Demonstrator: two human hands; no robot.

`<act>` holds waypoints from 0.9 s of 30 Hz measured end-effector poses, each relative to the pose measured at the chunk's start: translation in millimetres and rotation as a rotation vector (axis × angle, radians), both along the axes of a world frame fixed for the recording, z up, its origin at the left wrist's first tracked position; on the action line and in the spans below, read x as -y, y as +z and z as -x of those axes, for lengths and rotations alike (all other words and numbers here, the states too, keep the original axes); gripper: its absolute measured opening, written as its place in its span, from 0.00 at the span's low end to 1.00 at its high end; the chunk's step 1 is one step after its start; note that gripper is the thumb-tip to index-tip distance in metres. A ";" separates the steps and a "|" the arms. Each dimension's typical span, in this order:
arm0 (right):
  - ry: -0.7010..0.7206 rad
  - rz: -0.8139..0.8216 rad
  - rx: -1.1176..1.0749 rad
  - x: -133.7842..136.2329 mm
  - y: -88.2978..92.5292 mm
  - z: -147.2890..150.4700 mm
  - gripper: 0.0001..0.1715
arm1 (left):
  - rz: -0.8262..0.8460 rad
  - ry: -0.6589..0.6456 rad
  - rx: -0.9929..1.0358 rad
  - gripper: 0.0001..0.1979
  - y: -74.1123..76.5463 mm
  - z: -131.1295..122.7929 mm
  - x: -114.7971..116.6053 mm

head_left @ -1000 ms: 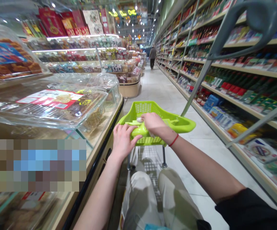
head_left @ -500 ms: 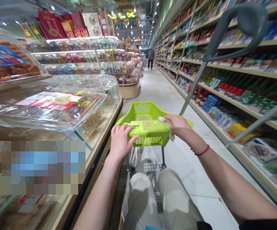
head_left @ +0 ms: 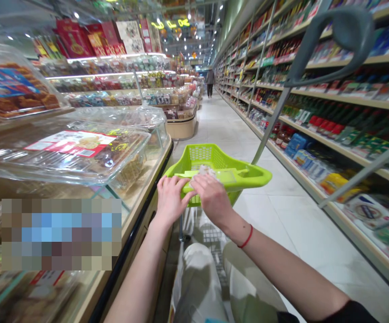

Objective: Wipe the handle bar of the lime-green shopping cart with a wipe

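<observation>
In front of my knees stands a bright green shopping cart [head_left: 258, 176] with a perforated basket and a wide handle. My left hand [head_left: 170, 195] grips the left end of that handle, fingers over the top and thumb toward the right. Close beside it, my right hand [head_left: 211, 197] presses a crumpled white tissue [head_left: 207, 170] onto the middle of the handle. Most of the tissue is covered by the fingers. A red cord circles my right wrist.
Along the left runs a display counter with clear packs of food [head_left: 63, 148]. Stocked shelves [head_left: 335, 121] line the right. A grey looped handle on a metal pole [head_left: 271, 121] rises at the right. Far down the tiled aisle [head_left: 219, 121] a person [head_left: 209, 82] stands.
My right hand has slid left along the handle with the tissue, from the right end to the middle. My left hand stays in place.
</observation>
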State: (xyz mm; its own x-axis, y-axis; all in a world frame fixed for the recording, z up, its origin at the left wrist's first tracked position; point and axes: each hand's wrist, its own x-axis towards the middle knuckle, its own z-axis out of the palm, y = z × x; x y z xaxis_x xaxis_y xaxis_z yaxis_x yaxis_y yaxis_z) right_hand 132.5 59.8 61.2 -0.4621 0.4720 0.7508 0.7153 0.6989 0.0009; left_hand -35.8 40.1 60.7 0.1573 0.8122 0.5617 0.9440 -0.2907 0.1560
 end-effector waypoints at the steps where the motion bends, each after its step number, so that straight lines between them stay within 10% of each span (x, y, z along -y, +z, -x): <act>1: 0.039 -0.025 0.029 1.1 -2.3 1.7 0.18 | 0.000 -0.001 0.000 0.14 0.4 0.1 0.1; 17: 0.113 -0.197 -0.071 -15.0 -45.1 -128.3 0.33 | -0.002 -0.044 0.041 0.17 -2.1 4.8 -3.4; 27: 0.278 -0.223 0.134 -5.3 -20.8 -34.9 0.21 | -0.006 -0.033 0.022 0.15 -0.8 2.0 0.0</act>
State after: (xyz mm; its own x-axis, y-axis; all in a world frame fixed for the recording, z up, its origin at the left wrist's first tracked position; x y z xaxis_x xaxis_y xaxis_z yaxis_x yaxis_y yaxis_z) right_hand 167.4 65.1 40.4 -0.6508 0.1463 0.7450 0.4816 0.8381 0.2561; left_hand -37.9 40.1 59.9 0.1712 0.8032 0.5707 0.9302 -0.3226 0.1750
